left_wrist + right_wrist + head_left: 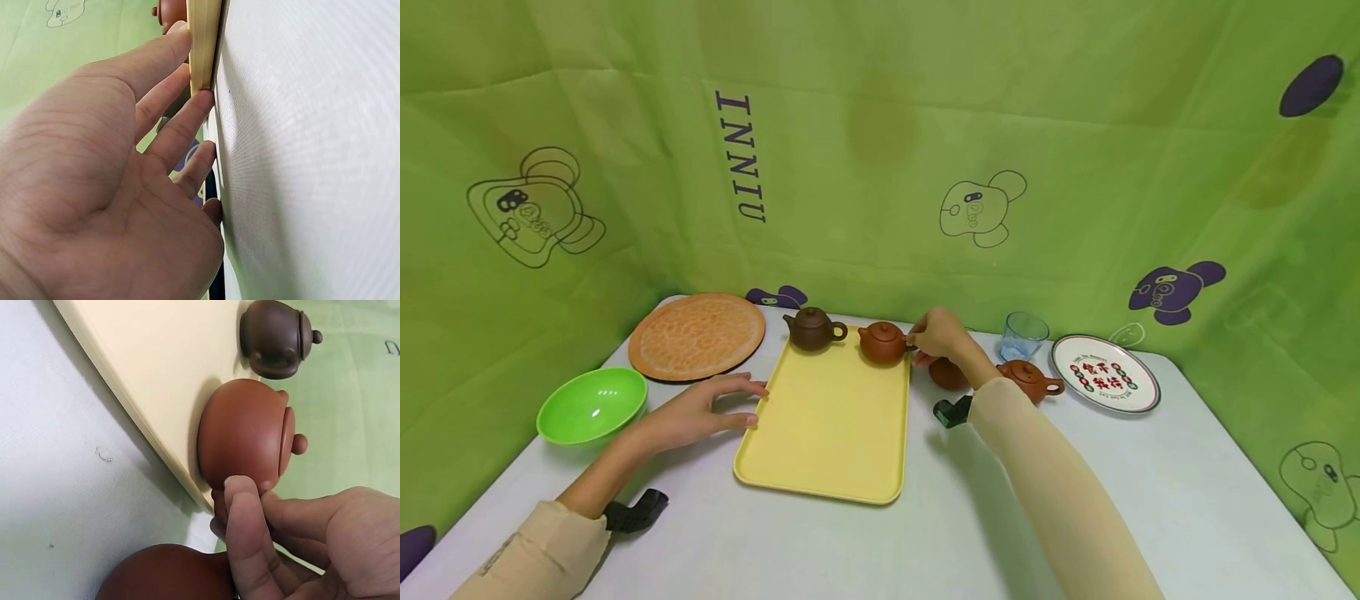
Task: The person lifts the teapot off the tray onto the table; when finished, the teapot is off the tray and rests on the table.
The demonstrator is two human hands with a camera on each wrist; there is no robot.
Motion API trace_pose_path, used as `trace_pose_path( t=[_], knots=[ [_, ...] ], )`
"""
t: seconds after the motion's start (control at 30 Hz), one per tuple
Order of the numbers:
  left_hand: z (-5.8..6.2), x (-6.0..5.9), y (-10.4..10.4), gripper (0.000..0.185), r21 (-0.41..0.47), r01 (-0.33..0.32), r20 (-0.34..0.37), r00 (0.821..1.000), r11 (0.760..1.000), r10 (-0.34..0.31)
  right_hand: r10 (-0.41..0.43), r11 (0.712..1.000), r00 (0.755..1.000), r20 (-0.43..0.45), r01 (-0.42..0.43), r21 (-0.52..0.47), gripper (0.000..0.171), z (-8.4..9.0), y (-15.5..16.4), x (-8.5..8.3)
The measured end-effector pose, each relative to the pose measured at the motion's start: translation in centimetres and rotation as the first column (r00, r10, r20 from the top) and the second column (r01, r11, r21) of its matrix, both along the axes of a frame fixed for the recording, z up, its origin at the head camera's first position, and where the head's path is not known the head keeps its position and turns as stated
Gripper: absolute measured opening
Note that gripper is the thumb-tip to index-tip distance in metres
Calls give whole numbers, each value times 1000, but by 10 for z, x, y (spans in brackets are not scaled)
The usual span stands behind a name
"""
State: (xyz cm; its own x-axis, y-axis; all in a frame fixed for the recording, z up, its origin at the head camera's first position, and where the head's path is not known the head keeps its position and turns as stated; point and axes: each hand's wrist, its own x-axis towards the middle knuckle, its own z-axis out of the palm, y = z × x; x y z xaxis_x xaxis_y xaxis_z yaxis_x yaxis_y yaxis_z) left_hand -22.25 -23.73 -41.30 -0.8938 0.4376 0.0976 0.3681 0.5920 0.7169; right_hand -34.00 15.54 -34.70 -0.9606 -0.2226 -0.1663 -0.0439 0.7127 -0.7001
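A yellow tray [827, 433] lies at the table's middle. A dark brown teapot [812, 329] stands on its far left corner and a red-brown teapot [882, 342] on its far right corner. My right hand [919, 342] pinches the red-brown teapot's handle; in the right wrist view the thumb and fingers of this hand [251, 492] close on the handle behind the pot [244, 434], with the dark teapot [275, 337] beyond. My left hand [751, 405] lies flat on the table, its straight fingers [199, 106] touching the tray's left rim [203, 44].
Right of the tray stand two more red-brown teapots [946, 375] [1030, 380], one partly behind my right forearm, then a clear glass [1022, 335] and a white plate [1105, 373] with red characters. On the left are a green bowl [592, 404] and an orange round plate [697, 334]. Green cloth walls surround the table.
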Motion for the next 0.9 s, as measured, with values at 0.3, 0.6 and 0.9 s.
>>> trace_pose_path(
  t=[0.3,0.6,0.9],
  knots=[
    [-1,1,-1,37,2,-8,7,1000,1000,8,0,1000,1000,0,0,-19,25,-3,0,3],
    [1,1,-2,38,4,3,-6,1000,1000,-3,6,998,1000,-10,-7,-69,24,2,-4,7],
    [1,2,0,38,23,4,8,1000,1000,-4,-19,995,999,-29,16,-100,24,-1,-1,9]
  ],
)
